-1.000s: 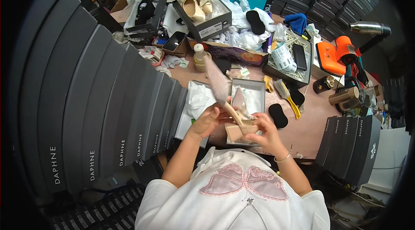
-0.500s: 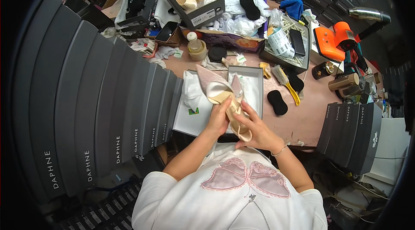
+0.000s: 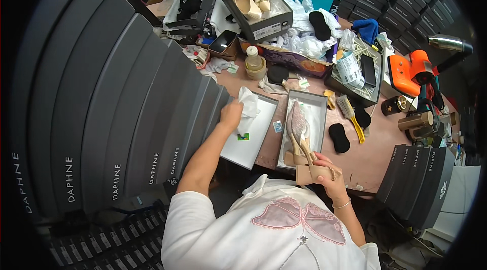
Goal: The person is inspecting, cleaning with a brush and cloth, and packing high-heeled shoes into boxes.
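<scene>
My left hand (image 3: 231, 116) is closed on a crumpled sheet of white tissue paper (image 3: 249, 101), above a shallow white-lined box lid (image 3: 261, 138). On that lid lies a small green packet (image 3: 243, 137). At the front of an open grey shoebox (image 3: 324, 101), my right hand (image 3: 332, 181) grips a beige high-heeled shoe (image 3: 309, 172) by its heel end. A glittery pink pointed toe (image 3: 298, 113) rests inside the box over white lining. Overlap hides whether that toe belongs to the held shoe or to a second one.
Tall stacks of dark shoeboxes (image 3: 116, 97) wall the left; a shorter stack (image 3: 418, 178) stands right. A yellow-handled brush (image 3: 352, 118) and black pad (image 3: 339, 138) lie right of the box. Behind are a bottle (image 3: 255, 63), a box of sticks (image 3: 378, 82) and an orange tool (image 3: 406, 75).
My left hand has let go of the shoe, moved left and taken hold of the tissue paper. My right hand has lowered the shoe toward the box. The view has shifted, too.
</scene>
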`<action>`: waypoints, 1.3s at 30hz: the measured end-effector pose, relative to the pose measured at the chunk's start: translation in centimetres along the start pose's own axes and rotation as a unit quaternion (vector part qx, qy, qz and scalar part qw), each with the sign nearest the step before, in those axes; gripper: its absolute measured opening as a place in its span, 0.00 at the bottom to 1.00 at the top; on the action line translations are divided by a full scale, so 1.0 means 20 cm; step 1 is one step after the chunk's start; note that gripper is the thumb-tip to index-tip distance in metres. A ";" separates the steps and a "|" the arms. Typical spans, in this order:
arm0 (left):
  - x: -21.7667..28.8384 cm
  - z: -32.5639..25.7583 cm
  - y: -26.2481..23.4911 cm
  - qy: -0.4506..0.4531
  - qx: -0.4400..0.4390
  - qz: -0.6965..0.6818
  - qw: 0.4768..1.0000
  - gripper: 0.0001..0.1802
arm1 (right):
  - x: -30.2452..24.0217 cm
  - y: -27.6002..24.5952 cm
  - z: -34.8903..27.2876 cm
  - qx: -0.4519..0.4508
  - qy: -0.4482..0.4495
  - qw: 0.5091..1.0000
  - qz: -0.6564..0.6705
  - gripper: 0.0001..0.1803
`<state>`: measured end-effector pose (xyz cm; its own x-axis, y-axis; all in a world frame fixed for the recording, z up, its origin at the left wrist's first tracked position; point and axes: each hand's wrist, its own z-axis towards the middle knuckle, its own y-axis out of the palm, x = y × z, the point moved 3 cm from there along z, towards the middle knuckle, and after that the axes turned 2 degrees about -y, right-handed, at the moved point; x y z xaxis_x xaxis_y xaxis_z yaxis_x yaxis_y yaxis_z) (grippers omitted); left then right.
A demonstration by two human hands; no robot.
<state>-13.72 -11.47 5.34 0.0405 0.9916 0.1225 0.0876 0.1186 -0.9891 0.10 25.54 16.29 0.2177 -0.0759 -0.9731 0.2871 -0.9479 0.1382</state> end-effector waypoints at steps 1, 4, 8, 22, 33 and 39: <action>0.03 0.03 -0.15 0.010 0.090 -0.062 0.994 0.10 | -0.01 -0.01 0.01 0.007 -0.008 1.000 0.012 0.28; 0.29 -0.02 -0.81 0.083 0.205 -0.201 0.954 0.09 | -0.06 -0.11 0.03 0.052 -0.040 0.997 0.034 0.28; 0.59 -0.30 -1.06 0.201 0.303 -0.226 0.904 0.10 | -0.10 -0.25 0.02 0.122 -0.072 0.986 0.088 0.29; 0.79 -0.02 -0.87 0.085 0.229 -0.472 0.847 0.08 | -0.24 -0.23 -0.26 -0.001 -0.129 0.949 0.288 0.36; 0.64 -0.17 -0.60 0.154 0.084 -0.308 0.935 0.06 | -0.02 -0.03 0.06 0.211 0.057 0.848 0.483 0.30; 0.82 -0.19 -0.58 0.207 0.041 -0.353 0.911 0.13 | 0.09 -0.04 -0.02 0.177 0.045 0.787 0.590 0.30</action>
<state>-10.31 3.28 19.23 0.3770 0.5642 0.7346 0.1632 0.7402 -0.6523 0.63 26.32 14.58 0.2082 -0.9601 -0.1868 -0.4389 -0.2624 0.8594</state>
